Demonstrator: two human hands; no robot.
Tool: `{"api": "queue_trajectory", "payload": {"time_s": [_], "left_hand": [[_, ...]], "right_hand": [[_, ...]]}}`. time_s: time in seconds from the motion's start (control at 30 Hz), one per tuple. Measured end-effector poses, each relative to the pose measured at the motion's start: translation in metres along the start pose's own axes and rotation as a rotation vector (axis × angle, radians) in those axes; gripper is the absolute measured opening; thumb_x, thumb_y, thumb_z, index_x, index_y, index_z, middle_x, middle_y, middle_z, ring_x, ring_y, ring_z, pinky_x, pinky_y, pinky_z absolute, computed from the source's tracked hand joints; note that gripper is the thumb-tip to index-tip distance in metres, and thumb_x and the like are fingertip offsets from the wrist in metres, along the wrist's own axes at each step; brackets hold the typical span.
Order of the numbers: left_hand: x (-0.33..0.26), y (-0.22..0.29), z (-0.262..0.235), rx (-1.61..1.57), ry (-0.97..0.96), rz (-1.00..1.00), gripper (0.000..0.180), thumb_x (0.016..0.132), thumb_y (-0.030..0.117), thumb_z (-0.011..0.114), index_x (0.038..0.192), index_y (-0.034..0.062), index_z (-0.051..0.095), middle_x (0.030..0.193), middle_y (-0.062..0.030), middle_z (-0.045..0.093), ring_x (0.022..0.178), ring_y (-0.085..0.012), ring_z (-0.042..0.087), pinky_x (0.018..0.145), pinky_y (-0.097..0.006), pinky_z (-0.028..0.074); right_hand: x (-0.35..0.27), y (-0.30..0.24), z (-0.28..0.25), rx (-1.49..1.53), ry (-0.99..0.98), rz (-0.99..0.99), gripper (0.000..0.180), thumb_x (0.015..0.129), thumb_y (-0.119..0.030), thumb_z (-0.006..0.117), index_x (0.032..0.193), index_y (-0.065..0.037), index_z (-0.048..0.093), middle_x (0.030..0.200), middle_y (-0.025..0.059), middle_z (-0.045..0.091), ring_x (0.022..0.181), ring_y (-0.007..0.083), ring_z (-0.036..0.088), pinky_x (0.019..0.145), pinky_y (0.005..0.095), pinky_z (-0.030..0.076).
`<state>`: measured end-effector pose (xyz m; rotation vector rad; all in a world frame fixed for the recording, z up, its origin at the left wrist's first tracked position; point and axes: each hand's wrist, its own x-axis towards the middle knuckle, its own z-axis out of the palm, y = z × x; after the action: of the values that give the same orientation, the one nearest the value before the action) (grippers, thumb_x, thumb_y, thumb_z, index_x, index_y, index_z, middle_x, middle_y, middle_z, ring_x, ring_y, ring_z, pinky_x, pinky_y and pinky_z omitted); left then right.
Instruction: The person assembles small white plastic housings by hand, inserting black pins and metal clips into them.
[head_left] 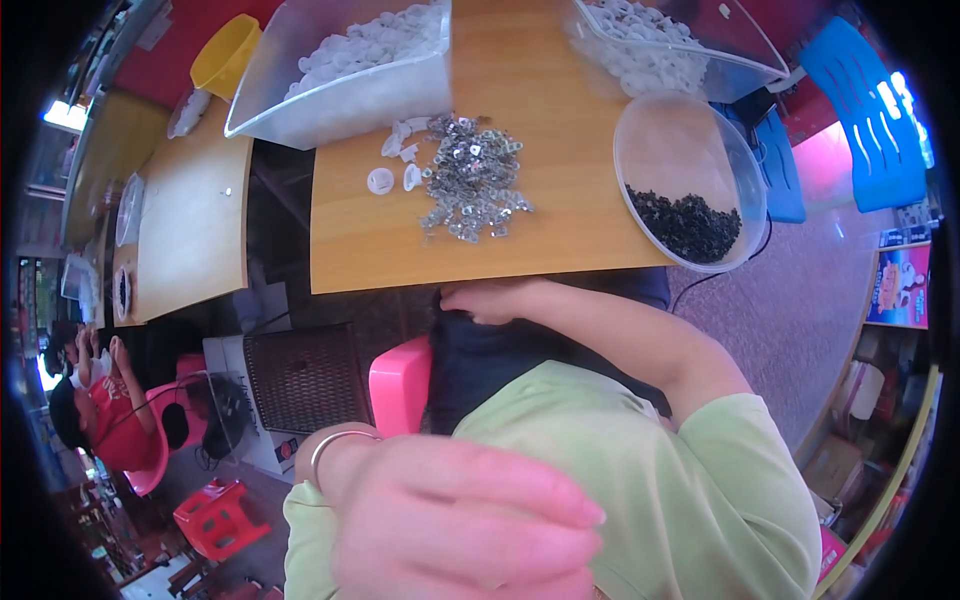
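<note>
My left hand (470, 515), with a bangle (330, 447) at its wrist, is raised close in front of my green shirt (590, 440). Its back shows and its loosely bent fingers point right; the thumb and palm are hidden. On the dark cloth over my lap (510, 350), just below the table's near edge, my right hand (485, 300) lies with relaxed fingers, partly turned from view. Nothing is seen in either hand. Nearest on the wooden table (370, 240) lies a heap of small shiny metal pieces (472, 175), with several white plastic caps (380, 181) at its left.
Large bins of white plastic parts (340, 120) (735, 75) stand at the back. A round clear tub (640, 105) holds small black pieces (685, 225) at the table's right edge. Blue chairs (865, 110), a pink stool (400, 385) and a seated person in red (115, 420) surround.
</note>
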<state>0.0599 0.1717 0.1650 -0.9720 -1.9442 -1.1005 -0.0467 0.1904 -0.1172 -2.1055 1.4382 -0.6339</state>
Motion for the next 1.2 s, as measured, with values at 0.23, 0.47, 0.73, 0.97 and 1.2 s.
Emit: {"api": "queue_trajectory", "payload": {"time_s": [0.23, 0.47, 0.73, 0.97, 1.2], "left_hand": [[0.03, 0.019, 0.028, 0.216, 0.226, -0.323, 0.016, 0.067, 0.023, 0.069, 0.071, 0.0079, 0.064, 0.064, -0.0031, 0.055, 0.054, -0.0178, 0.055, 0.052, -0.024, 0.049], [0.032, 0.022, 0.041, 0.169, 0.472, -0.46, 0.031, 0.061, 0.035, 0.071, 0.065, 0.0059, 0.06, 0.062, -0.0051, 0.052, 0.055, -0.0194, 0.055, 0.051, -0.025, 0.049], [-0.023, 0.001, -0.011, 0.035, 0.069, -0.084, 0.013, 0.086, 0.021, 0.065, 0.094, 0.0119, 0.064, 0.082, -0.0048, 0.064, 0.065, -0.0178, 0.064, 0.065, -0.031, 0.052], [-0.038, -0.007, -0.001, 0.102, 0.02, -0.162, 0.008, 0.077, 0.012, 0.072, 0.084, 0.0106, 0.069, 0.077, -0.006, 0.063, 0.063, -0.017, 0.063, 0.061, -0.029, 0.051], [-0.056, -0.017, 0.012, 0.104, 0.103, -0.278, 0.014, 0.071, 0.011, 0.074, 0.081, 0.0036, 0.069, 0.068, -0.0037, 0.062, 0.056, -0.0159, 0.06, 0.06, -0.03, 0.051]], "right_hand": [[0.009, -0.018, -0.014, -0.064, -0.137, 0.131, 0.027, 0.068, -0.009, 0.058, 0.094, -0.003, 0.063, 0.101, 0.0148, 0.061, 0.104, 0.0331, 0.056, 0.089, 0.0423, 0.044], [0.0, -0.006, -0.002, 0.017, -0.003, 0.129, 0.024, 0.071, -0.011, 0.058, 0.093, -0.003, 0.06, 0.098, 0.0164, 0.059, 0.098, 0.0353, 0.056, 0.084, 0.0417, 0.044], [-0.008, -0.007, 0.004, -0.01, 0.009, 0.195, 0.025, 0.072, -0.006, 0.055, 0.097, -0.005, 0.059, 0.102, 0.0143, 0.058, 0.101, 0.0348, 0.054, 0.085, 0.0433, 0.043], [-0.001, -0.011, 0.005, -0.015, 0.014, 0.148, 0.022, 0.073, -0.006, 0.053, 0.094, -0.004, 0.059, 0.098, 0.0143, 0.057, 0.098, 0.0333, 0.055, 0.083, 0.0413, 0.043], [-0.004, -0.01, 0.0, 0.011, -0.026, 0.233, 0.02, 0.072, -0.005, 0.057, 0.092, -0.005, 0.06, 0.102, 0.0134, 0.059, 0.106, 0.0341, 0.054, 0.088, 0.0441, 0.043]]}}
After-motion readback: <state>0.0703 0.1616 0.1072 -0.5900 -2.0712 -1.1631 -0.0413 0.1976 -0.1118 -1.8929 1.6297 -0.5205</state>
